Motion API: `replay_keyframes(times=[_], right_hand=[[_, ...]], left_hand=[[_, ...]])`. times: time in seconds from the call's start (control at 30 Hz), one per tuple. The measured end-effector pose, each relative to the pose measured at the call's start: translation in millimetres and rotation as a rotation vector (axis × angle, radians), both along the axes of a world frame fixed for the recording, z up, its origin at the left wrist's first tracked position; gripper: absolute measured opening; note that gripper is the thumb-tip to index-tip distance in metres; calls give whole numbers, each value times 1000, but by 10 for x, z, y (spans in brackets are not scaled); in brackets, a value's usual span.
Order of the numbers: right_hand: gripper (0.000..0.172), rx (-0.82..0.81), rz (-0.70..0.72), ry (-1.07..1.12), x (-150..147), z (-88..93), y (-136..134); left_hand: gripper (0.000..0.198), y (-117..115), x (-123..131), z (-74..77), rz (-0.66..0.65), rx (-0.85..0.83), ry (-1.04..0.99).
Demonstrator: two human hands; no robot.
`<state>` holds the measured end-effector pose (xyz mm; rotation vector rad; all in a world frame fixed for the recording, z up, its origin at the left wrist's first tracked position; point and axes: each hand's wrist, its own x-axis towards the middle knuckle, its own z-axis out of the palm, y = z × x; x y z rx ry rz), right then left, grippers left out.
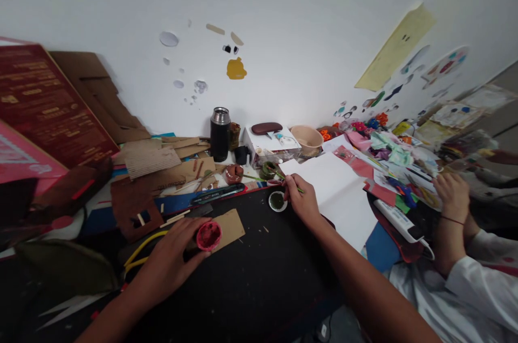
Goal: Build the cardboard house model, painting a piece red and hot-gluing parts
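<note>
My left hand [174, 259] is closed round a small jar of red paint [209, 235], its mouth tilted toward me. Under that jar lies a piece of brown cardboard [230, 227] on the black mat [246, 289]. In my right hand [302, 200] is a thin green-handled paintbrush [280, 175], pinched between thumb and fingers. Its far end reaches toward a jar of dark green paint [267, 171]; whether they touch I cannot tell. Just left of that hand sits a white lid with dark green paint inside [277, 201].
Behind stand a black flask [219, 135], a brown paint jar [234, 173] and a pinkish bowl [307, 139]. Yellow-handled scissors [141, 248] lie left, near cut cardboard [151, 158]. White paper [335, 186] and a power strip [399, 220] lie right, beside another person's hands [452, 200].
</note>
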<state>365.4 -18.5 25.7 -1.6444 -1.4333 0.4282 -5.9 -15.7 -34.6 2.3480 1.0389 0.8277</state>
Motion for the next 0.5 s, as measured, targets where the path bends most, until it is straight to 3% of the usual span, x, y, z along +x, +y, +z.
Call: replay_keyframes(times=[0.17,0.37,0.5], right_hand=[[49,50,-75,143,35,31,-11],[50,11,-21,130,7,58,-29],[54,79,-130,215,-1,147,-3]], left_hand=[[46,2,-2,15,0,-9,-4],[45,-1,4,42,-19,-1,-2],[47,2,-1,4,-7,13,1]])
